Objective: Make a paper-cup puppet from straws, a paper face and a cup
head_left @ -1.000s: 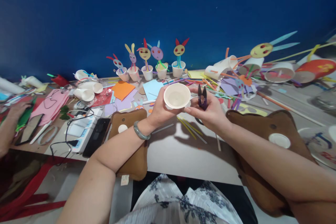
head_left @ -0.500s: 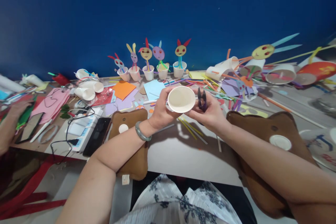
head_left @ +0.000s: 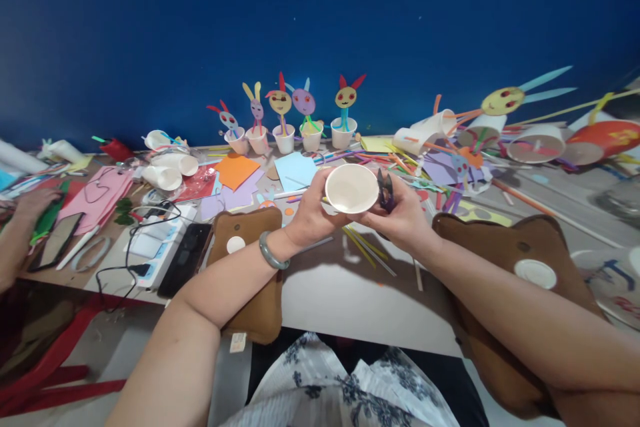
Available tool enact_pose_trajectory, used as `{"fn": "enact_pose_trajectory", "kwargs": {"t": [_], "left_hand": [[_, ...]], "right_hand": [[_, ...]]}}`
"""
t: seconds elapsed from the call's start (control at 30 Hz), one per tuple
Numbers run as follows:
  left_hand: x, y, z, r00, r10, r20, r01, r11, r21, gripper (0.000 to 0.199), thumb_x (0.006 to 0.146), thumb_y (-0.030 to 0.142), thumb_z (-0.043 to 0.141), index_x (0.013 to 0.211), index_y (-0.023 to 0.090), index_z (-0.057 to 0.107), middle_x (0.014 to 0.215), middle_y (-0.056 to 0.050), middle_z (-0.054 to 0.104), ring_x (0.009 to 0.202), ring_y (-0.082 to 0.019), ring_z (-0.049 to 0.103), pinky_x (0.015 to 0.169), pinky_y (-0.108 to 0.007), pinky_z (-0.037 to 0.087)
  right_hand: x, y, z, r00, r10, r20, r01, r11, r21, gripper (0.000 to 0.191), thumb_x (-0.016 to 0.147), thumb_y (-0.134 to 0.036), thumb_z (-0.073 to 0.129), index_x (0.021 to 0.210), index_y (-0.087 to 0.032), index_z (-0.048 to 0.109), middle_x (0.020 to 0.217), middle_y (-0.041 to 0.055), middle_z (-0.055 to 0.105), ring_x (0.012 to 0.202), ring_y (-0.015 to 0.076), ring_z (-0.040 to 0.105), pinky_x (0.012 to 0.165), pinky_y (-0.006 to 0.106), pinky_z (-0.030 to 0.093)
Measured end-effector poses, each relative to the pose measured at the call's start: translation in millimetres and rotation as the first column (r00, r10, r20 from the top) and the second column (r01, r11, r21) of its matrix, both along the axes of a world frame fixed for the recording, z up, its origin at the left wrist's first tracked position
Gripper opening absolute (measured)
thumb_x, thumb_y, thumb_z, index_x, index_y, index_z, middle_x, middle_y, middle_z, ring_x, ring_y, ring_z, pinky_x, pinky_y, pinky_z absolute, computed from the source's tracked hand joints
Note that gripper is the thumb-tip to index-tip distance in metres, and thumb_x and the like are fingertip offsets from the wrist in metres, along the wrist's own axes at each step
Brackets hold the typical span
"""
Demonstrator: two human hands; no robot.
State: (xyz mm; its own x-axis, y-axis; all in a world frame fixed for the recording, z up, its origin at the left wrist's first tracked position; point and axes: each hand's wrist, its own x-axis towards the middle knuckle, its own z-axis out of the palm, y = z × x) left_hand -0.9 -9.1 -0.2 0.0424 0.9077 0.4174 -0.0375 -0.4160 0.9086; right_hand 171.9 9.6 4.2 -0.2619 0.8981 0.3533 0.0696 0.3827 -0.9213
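Observation:
A white paper cup [head_left: 352,189] is held up over the table, its open mouth tilted toward me so its bare inside shows. My left hand [head_left: 311,215] is wrapped round its left side. In my right hand [head_left: 403,217] is a pair of dark thread snips [head_left: 385,189], blades pointing up, close beside the cup's rim. The right fingertips also touch the cup's lower right side. Under the hands lie thin yellow and clear sticks [head_left: 367,247] on the tabletop [head_left: 350,300]. My fingers behind the cup are hidden.
Several paper cups with rabbit-faced figures [head_left: 345,97] stand along the blue wall. Coloured papers [head_left: 295,171] and sticks are scattered about. Brown cushions [head_left: 255,267] lie either side. At left are a power strip [head_left: 165,247], a phone [head_left: 185,260] and another person's hand [head_left: 37,203].
The cup has shifted slightly right and turned a little, bringing its rim closer to the snips. Both hands keep their hold. The other person's hand at far left has moved slightly.

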Motion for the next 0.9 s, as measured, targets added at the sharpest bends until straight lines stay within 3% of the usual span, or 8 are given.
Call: {"fn": "enact_pose_trajectory", "kwargs": {"t": [0.17, 0.37, 0.53, 0.7, 0.9], "left_hand": [[-1.1, 2.4, -2.8, 1.0, -0.003, -0.019, 0.003, 1.0, -0.03, 0.068, 0.064, 0.044, 0.088, 0.122, 0.022, 0.06, 0.13, -0.011, 0.061, 0.128, -0.029, 0.054, 0.115, -0.041, 0.038], [-8.3, 3.8, -2.6, 0.981, -0.194, -0.024, 0.195, 0.981, 0.018, 0.067, 0.071, 0.043, 0.083, 0.13, 0.024, 0.058, 0.142, -0.01, 0.056, 0.14, -0.029, 0.047, 0.122, -0.044, 0.032], [-5.7, 1.1, 3.0, 0.991, -0.132, 0.012, 0.132, 0.991, -0.011, 0.074, 0.065, 0.042, 0.088, 0.13, 0.024, 0.057, 0.139, -0.011, 0.058, 0.134, -0.03, 0.053, 0.118, -0.044, 0.037], [-6.6, -0.6, 5.9, 0.996, -0.093, -0.014, 0.093, 0.995, 0.044, 0.072, 0.06, 0.039, 0.092, 0.123, 0.024, 0.06, 0.132, -0.01, 0.06, 0.132, -0.032, 0.053, 0.118, -0.046, 0.035], [-8.1, -1.3, 5.0, 0.994, -0.086, -0.073, 0.095, 0.987, 0.126, 0.072, 0.062, 0.037, 0.09, 0.124, 0.025, 0.058, 0.132, -0.01, 0.06, 0.131, -0.031, 0.053, 0.117, -0.047, 0.035]], "right_hand": [[4.5, 10.2, -9.2, 0.999, 0.02, -0.028, -0.02, 1.0, -0.017, 0.064, 0.056, -0.052, 0.093, 0.105, -0.026, 0.062, 0.084, 0.002, 0.058, 0.08, 0.0229, 0.059, 0.065, 0.034, 0.05], [9.5, 17.5, -11.9, 0.999, 0.023, -0.038, -0.024, 0.999, -0.045, 0.06, 0.057, -0.047, 0.094, 0.103, -0.026, 0.062, 0.081, 0.0009, 0.058, 0.077, 0.0228, 0.059, 0.065, 0.036, 0.051], [8.7, 16.0, -4.8, 0.999, 0.043, -0.002, -0.043, 0.999, -0.004, 0.06, 0.055, -0.049, 0.094, 0.1, -0.025, 0.062, 0.084, 0.0014, 0.06, 0.079, 0.0211, 0.06, 0.067, 0.033, 0.051], [7.0, 10.6, 4.5, 0.996, 0.085, 0.029, -0.085, 0.996, 0.019, 0.066, 0.054, -0.048, 0.094, 0.105, -0.023, 0.062, 0.087, 0.0023, 0.061, 0.077, 0.0192, 0.058, 0.065, 0.03, 0.048], [7.8, 8.3, 3.0, 0.994, 0.106, 0.006, -0.106, 0.994, 0.025, 0.067, 0.054, -0.043, 0.094, 0.109, -0.023, 0.06, 0.096, 0.005, 0.065, 0.082, 0.0197, 0.062, 0.07, 0.032, 0.051]]}}
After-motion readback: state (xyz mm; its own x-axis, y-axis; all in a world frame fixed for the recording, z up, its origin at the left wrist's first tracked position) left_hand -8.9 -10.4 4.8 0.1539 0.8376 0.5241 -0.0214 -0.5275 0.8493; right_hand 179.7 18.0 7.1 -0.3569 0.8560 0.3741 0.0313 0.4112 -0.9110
